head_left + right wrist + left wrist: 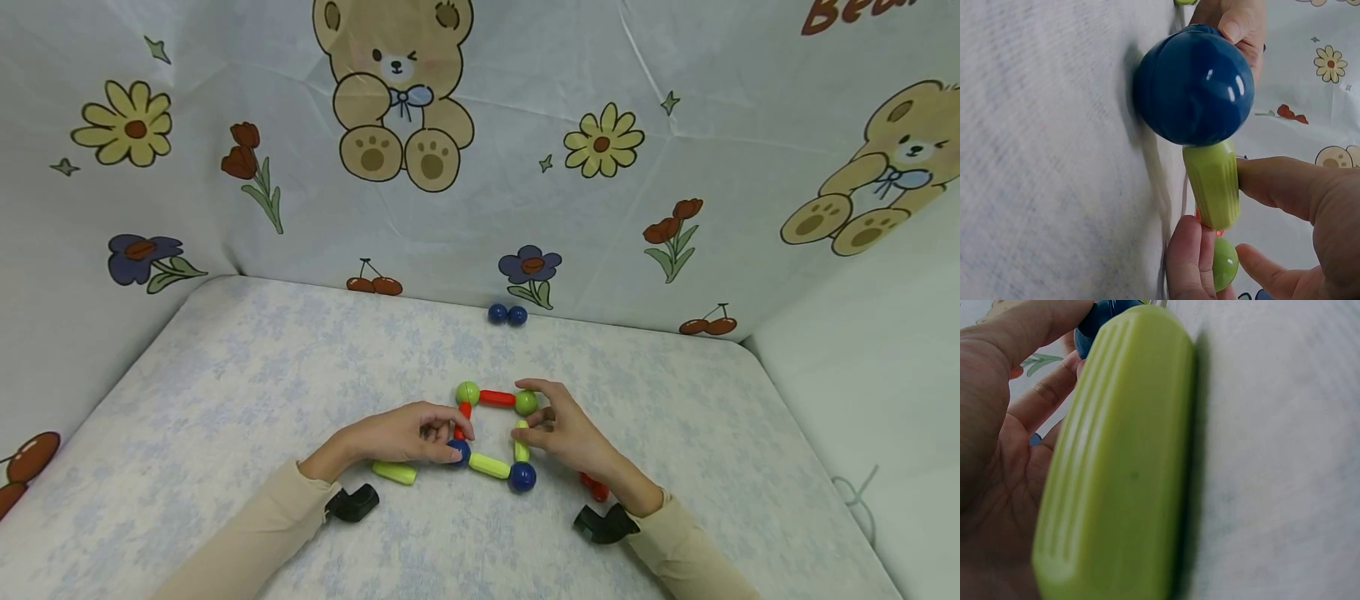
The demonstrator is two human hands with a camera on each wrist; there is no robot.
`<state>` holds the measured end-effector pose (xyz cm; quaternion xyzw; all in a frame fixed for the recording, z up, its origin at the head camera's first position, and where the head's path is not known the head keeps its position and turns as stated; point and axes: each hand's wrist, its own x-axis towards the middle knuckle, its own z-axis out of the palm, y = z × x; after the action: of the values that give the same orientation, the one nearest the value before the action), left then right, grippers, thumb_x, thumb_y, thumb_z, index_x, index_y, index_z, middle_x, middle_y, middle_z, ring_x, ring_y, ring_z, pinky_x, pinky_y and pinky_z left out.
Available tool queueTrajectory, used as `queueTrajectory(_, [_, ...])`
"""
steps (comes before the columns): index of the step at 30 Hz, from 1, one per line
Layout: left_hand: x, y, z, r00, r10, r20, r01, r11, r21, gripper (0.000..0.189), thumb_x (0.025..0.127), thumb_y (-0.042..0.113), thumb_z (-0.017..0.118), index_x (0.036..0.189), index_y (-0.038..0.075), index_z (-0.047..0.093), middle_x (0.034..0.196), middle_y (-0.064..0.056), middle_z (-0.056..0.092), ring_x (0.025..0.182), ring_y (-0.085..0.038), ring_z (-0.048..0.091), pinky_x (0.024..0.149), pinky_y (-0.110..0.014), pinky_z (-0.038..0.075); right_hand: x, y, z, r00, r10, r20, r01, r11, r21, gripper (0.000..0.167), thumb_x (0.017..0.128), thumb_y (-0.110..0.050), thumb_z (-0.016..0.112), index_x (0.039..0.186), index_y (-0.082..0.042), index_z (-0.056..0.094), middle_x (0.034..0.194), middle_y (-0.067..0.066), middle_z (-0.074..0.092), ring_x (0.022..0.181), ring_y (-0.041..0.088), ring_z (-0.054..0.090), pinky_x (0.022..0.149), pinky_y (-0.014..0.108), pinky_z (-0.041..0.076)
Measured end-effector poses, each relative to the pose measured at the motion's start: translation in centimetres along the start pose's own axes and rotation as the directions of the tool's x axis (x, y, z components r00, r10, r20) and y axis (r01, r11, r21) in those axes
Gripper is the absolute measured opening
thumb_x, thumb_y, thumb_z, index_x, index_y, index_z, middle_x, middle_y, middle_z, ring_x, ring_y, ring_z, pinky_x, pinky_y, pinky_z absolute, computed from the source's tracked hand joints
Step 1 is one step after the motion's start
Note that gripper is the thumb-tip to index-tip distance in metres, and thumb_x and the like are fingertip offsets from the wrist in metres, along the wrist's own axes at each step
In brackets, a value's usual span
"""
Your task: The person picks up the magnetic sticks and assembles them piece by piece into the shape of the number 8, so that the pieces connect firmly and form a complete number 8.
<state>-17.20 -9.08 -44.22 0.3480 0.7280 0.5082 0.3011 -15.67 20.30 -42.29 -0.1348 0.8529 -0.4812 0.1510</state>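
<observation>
Magnetic rods and balls form a four-sided outline on the table. A green ball (467, 392) and a second green ball (527, 402) make its far corners, joined by a red rod (497, 398). My left hand (408, 432) pinches the blue ball (459, 452) at the near left corner, beside another red rod (462, 417). A yellow-green rod (489, 465) runs from it to the near right blue ball (1194, 87). Thumb and fingers of my right hand (566, 429) pinch the right-side yellow-green rod (1213, 184); whether its far end touches the green ball is unclear.
A loose yellow-green rod (1119, 462) lies beneath my left wrist. Red pieces (595, 487) lie partly hidden under the right forearm. Two blue balls (497, 313) sit together at the table's back edge, by the printed cloth wall (465, 225).
</observation>
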Motion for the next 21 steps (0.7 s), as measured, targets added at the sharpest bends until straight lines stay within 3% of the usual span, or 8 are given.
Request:
queueTrajectory(5, [-0.06,0.07,0.01,1.000,-0.008,-0.001,0.008,1.000,0.000,0.030,0.101,0.021,0.068,0.128,0.007,0.066,0.083,0.002,0.054,0.071,-0.008,0.046,0.068,-0.022,0.038,-0.01,-0.11,0.00,1.000,0.029,-0.007,-0.029,0.999,0.028,0.072,0.091,-0.011,0.080,0.151,-0.003,0.042,0.152,0.027,0.029,0.095,0.021,0.062,0.065,0.026,0.050])
queueTrajectory(21, [-0.09,0.20,0.09,0.999,-0.033,-0.012,0.033,0.999,0.011,0.029,0.100,0.023,0.069,0.127,0.011,0.067,0.083,0.004,0.055,0.071,-0.008,0.046,0.068,-0.022,0.038,0.05,0.04,0.01,0.999,0.026,-0.025,-0.027,0.999,-0.040,0.064,0.090,-0.013,0.081,0.145,-0.002,0.049,0.148,0.025,0.041,0.085,0.017,0.063,0.065,0.025,0.049])
